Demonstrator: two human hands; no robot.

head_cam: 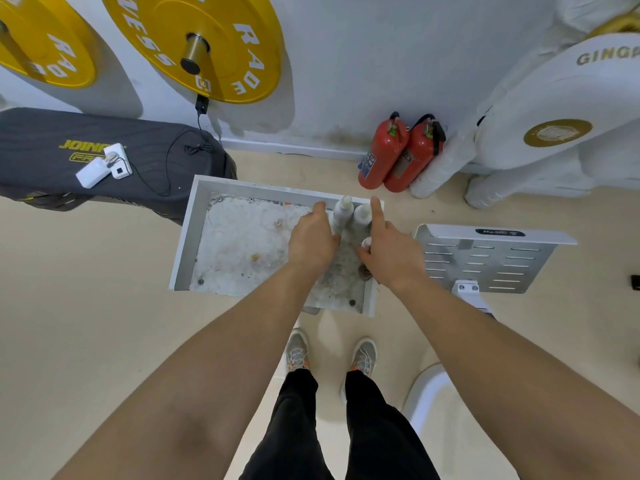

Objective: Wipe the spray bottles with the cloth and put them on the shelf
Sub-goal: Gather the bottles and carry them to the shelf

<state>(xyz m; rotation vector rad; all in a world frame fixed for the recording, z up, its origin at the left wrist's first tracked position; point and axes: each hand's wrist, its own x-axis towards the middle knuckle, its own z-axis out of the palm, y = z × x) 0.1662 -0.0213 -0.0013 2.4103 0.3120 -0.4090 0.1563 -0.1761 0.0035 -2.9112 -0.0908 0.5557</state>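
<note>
Two white spray bottles stand upright side by side in the far right corner of the white shelf (194, 237), seen from above. My left hand (313, 240) wraps the left spray bottle (343, 209), with the thumb on its near side and the index finger on its left. My right hand (389, 252) is against the right spray bottle (362, 213), index finger stretched straight along its right side and thumb at its near side. A small white rounded piece (366, 241) shows by that thumb; I cannot tell what it is. No cloth shows clearly.
The shelf's surface is stained and rimmed by a low white edge. Two red fire extinguishers (398, 154) stand against the wall beyond. A slotted white metal plate (485, 261) lies to the right, a dark padded bench (104, 161) to the left. My shoes (298, 351) are below the shelf.
</note>
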